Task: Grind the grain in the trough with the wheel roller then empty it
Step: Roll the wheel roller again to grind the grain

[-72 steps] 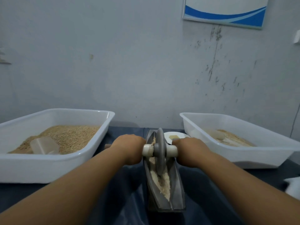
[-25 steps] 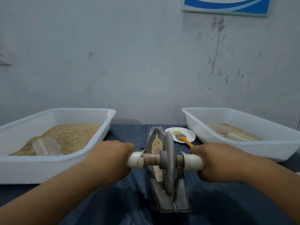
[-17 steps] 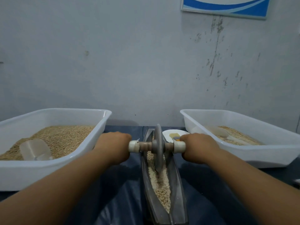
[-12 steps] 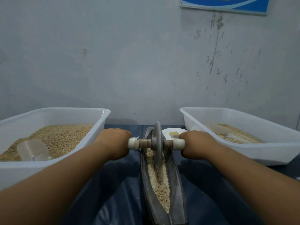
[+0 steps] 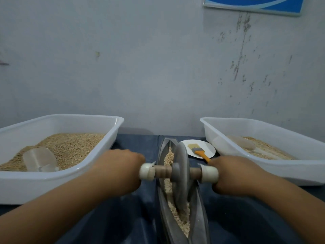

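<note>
My left grip (image 5: 121, 170) and right grip (image 5: 233, 175) are each clamped around an end of the wheel roller (image 5: 181, 173) axle. I see its disc standing in the grey trough (image 5: 200, 208) on the dark tabletop (image 5: 246, 217), grain (image 5: 181, 215) heaped around it, between two white tubs.

left arm: stretched forward from the lower left, forearm bare
left hand (image 5: 121, 170): knuckles up, fingers curled round the left end of the roller handle (image 5: 146, 172)
right arm: comes in from the lower right, pretty much mirrors it
right hand (image 5: 233, 175): same deal, wrapped round the handle's right end
</note>
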